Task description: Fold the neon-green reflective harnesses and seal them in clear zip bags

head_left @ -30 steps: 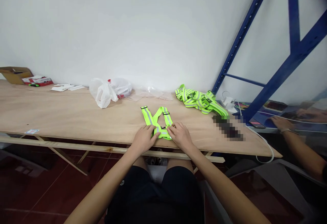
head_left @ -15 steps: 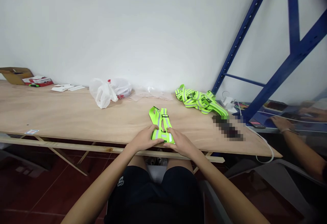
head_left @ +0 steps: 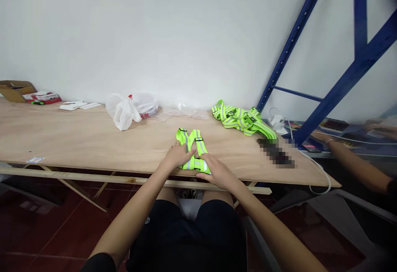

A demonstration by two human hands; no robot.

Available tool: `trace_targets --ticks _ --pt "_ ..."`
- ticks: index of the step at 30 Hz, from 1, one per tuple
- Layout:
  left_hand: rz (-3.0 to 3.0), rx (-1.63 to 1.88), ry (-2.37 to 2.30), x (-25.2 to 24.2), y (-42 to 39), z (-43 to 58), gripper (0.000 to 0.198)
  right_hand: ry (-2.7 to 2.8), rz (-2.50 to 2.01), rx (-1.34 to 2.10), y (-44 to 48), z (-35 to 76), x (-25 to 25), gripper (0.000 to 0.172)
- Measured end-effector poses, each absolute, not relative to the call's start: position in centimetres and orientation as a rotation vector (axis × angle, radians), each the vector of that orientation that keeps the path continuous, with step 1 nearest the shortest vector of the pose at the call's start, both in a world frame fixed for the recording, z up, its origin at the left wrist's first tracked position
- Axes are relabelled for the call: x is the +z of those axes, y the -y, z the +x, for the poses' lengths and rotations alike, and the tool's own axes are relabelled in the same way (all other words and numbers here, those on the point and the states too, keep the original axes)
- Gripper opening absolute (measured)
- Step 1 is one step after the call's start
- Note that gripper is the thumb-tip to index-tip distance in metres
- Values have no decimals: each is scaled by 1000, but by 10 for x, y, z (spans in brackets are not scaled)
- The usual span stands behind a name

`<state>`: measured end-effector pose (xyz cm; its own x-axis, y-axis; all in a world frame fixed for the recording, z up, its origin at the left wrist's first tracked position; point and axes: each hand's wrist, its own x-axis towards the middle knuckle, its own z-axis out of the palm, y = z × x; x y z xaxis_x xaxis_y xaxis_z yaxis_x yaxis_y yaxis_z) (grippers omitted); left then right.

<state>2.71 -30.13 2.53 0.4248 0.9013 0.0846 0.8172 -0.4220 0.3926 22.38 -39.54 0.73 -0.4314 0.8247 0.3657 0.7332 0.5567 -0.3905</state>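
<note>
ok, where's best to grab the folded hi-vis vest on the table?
Pinch the vest at its thick folded end, nearest the table edge, coming in low from the near side. It lies flat with layers stacked there; the far strap ends with black buckles are loose and would probably splay.

The vest (head_left: 194, 150) was neon yellow-green with grey stripes; the worktop (head_left: 77, 139) pale wood, the rack (head_left: 341, 85) blue.
</note>
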Motion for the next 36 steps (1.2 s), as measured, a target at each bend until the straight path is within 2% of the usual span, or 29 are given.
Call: trace_targets --ticks 5,13,21,24,31,36 --pt "2413 398 -1454 20 292 30 64 2278 -1240 233 394 224 7 51" --pt "2500 484 -980 29 294 30 42 2262 -1306 172 400 229 5 51" --pt "2479 750 -1161 28 316 36 31 2293 -1379 104 409 234 8 61" --pt "2563 838 -1216 24 336 24 32 2274 -1423 78 410 235 5 61" --pt "2679 608 -978 10 365 -2 54 2280 -1366 118 409 235 5 51" --pt "2697 584 -946 8 361 4 51 2271 -1346 157 404 230 6 52"
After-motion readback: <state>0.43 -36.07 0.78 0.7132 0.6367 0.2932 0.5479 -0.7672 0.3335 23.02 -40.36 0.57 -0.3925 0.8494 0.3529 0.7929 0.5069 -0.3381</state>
